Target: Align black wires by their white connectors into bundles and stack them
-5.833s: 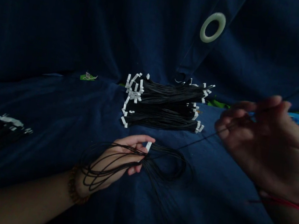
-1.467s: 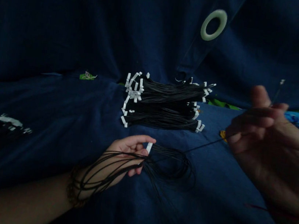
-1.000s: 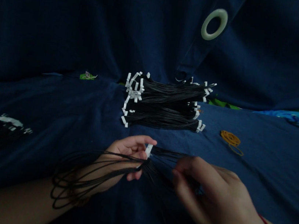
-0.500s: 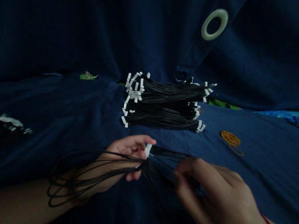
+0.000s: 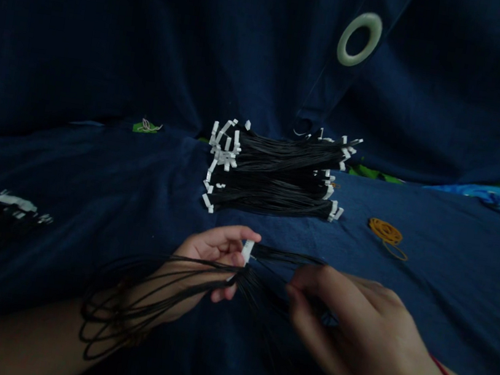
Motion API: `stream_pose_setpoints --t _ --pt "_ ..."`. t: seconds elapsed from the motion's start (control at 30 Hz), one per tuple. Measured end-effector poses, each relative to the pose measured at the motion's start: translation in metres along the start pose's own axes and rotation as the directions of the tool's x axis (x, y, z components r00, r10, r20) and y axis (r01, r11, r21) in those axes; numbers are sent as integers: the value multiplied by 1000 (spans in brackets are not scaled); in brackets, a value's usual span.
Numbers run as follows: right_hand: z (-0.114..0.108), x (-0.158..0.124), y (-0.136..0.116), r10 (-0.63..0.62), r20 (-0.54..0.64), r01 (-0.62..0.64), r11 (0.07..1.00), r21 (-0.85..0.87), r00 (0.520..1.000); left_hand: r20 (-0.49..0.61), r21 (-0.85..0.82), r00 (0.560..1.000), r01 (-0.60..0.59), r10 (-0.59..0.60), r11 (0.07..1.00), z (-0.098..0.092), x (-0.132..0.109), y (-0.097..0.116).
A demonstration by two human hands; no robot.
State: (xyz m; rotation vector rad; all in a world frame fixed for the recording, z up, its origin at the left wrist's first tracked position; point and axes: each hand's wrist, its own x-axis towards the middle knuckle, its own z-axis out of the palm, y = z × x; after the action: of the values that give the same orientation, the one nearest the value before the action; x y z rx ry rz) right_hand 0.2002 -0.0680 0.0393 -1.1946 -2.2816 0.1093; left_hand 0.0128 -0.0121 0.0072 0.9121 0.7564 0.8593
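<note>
A white plug connector (image 5: pixel 247 252) with many thin black wires is pinched between the fingers of my left hand (image 5: pixel 206 262). Some of its black wires (image 5: pixel 101 334) loop back over my left wrist, while others run right and down. To the right, my right hand (image 5: pixel 360 333) closes thumb and forefinger on one thin black wire that leads to the connector. The rest of that hand's fingers are curled and partly hidden in shadow. Beyond both hands lies a stack of bundled black wire harnesses (image 5: pixel 276 200) with white connectors at both ends.
More black wires with white connectors (image 5: pixel 1 199) lie at the left. A coil of orange-brown rubber bands (image 5: pixel 386 231) rests at the right on the dark blue cloth (image 5: pixel 431 250). Behind hangs a blue curtain with a pale ring (image 5: pixel 359 39).
My right hand has shifted slightly left, toward the connector. My left hand stays in place, still gripping the connector, and the wire loops hang a little lower.
</note>
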Motion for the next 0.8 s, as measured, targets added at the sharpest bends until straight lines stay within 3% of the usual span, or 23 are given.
stream_pose_setpoints --t 0.43,0.6,0.8 --pt "3 -3 -6 -82 3 82 995 -64 997 66 -54 998 -10 14 999 -4 3 -3" --pt "1 -2 -2 -16 -6 15 997 -69 1000 3 62 1000 -23 23 998 -1 2 -5" --pt "5 0 -1 14 30 -13 998 -56 999 84 99 996 -32 23 995 -3 5 -9"
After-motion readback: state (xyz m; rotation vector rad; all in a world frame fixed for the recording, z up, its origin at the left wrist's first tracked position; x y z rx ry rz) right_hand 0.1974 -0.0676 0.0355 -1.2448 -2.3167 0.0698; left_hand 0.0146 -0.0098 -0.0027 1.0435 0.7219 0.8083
